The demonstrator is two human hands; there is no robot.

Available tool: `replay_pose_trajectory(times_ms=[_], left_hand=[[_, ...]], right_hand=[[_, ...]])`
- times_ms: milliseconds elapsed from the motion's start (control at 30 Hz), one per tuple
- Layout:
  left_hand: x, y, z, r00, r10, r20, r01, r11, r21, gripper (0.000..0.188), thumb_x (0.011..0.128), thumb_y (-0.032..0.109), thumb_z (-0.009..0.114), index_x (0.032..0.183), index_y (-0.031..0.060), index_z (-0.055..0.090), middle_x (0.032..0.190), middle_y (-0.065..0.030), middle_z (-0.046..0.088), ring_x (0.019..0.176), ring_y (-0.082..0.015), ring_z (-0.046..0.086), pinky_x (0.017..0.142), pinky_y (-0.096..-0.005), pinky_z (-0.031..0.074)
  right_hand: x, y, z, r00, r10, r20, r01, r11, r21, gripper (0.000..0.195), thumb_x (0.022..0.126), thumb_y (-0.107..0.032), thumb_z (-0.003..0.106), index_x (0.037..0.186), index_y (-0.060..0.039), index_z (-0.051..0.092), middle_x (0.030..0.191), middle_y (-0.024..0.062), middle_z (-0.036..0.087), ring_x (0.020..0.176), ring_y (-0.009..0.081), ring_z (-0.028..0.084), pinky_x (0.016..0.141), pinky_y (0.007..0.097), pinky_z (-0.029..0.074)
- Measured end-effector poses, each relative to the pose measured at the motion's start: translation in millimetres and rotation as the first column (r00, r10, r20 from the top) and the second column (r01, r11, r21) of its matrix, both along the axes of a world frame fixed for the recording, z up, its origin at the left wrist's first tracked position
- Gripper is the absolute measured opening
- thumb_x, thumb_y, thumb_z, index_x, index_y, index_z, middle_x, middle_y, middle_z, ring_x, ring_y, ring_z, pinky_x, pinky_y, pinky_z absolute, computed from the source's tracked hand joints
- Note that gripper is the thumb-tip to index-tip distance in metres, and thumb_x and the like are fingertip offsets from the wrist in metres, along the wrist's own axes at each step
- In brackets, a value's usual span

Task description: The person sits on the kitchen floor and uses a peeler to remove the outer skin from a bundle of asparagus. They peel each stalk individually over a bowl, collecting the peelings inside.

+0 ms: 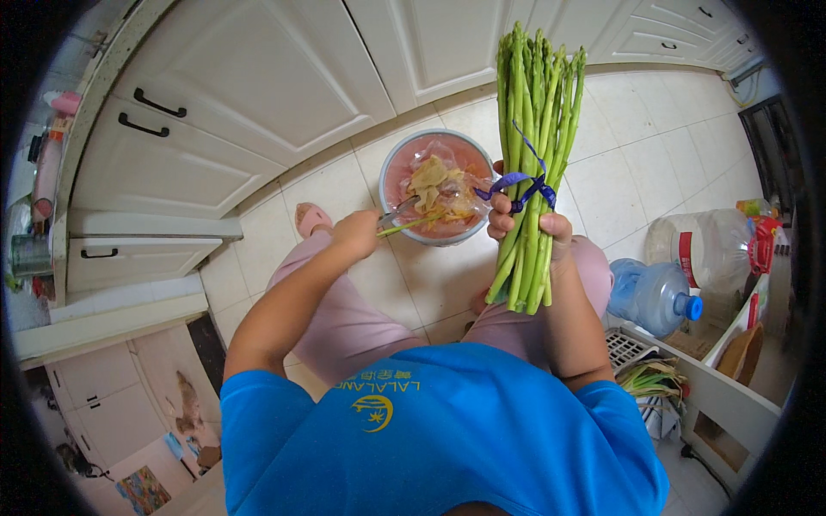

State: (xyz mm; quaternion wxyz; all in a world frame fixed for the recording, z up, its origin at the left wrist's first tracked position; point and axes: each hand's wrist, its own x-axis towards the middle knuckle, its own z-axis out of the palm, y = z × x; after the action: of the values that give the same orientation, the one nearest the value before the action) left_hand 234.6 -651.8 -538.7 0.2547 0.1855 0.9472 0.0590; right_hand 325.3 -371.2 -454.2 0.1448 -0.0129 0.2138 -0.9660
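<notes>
My left hand is closed around a knife, whose metal blade points toward a pink bin with a grey rim. A thin green stalk also sticks out from that hand, over the bin's near edge. A bundle of green asparagus stands upright in my right hand, tips away from me and cut ends toward me. Around its middle runs a knotted purple ribbon with a loose end. Inside the bin, clear plastic and yellowish scraps are visible.
White cabinets line the far and left sides. On the right lie a blue-capped water jug and a big clear plastic bottle. Green onions rest by a white rack. Pale tiles cover the floor between my legs.
</notes>
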Motion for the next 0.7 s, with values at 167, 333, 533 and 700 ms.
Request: replay_pose_trajectory(times_ms=[167,333,533,700], left_hand=[[-20,-36,76,0.999,0.002,-0.041,0.000,0.999,0.047,0.029,0.066,0.015,0.073,0.089,0.0066,0.057,0.085,-0.0156,0.063,0.083,-0.0359,0.060,0.068,-0.0419,0.045],[-38,-61,177,0.990,-0.048,-0.131,0.068,0.985,0.159,0.025,0.069,0.011,0.071,0.088,0.0050,0.056,0.079,-0.0145,0.060,0.075,-0.0328,0.058,0.064,-0.0381,0.044],[-40,-33,222,0.922,-0.253,-0.294,0.319,0.925,0.205,0.017,0.073,0.011,0.066,0.086,0.0068,0.057,0.076,-0.0123,0.059,0.074,-0.0313,0.057,0.063,-0.0378,0.044],[-45,24,210,0.799,-0.358,-0.483,0.494,0.849,0.189,0.016,0.075,0.013,0.064,0.089,0.0104,0.056,0.075,-0.0104,0.059,0.075,-0.0305,0.056,0.064,-0.0400,0.043]], right_hand=[[-1,1,-5,1.000,-0.011,-0.004,0.011,0.996,-0.085,0.077,0.061,-0.020,0.070,0.128,-0.0033,0.037,0.099,0.0114,0.054,0.077,0.0180,0.054,0.071,0.0282,0.045],[-5,-4,-5,1.000,-0.008,0.007,0.008,0.999,-0.033,0.070,0.062,-0.021,0.069,0.124,-0.0007,0.044,0.124,0.0227,0.050,0.082,0.0185,0.056,0.077,0.0271,0.050],[-7,-17,-3,0.996,0.091,0.017,-0.090,0.996,-0.026,0.074,0.063,-0.021,0.067,0.129,-0.0022,0.040,0.130,0.0280,0.041,0.082,0.0167,0.056,0.077,0.0252,0.049],[-3,-24,-5,0.972,0.236,0.011,-0.235,0.969,-0.076,0.080,0.064,-0.021,0.067,0.133,0.0012,0.034,0.129,0.0273,0.044,0.087,0.0182,0.058,0.078,0.0288,0.050]])
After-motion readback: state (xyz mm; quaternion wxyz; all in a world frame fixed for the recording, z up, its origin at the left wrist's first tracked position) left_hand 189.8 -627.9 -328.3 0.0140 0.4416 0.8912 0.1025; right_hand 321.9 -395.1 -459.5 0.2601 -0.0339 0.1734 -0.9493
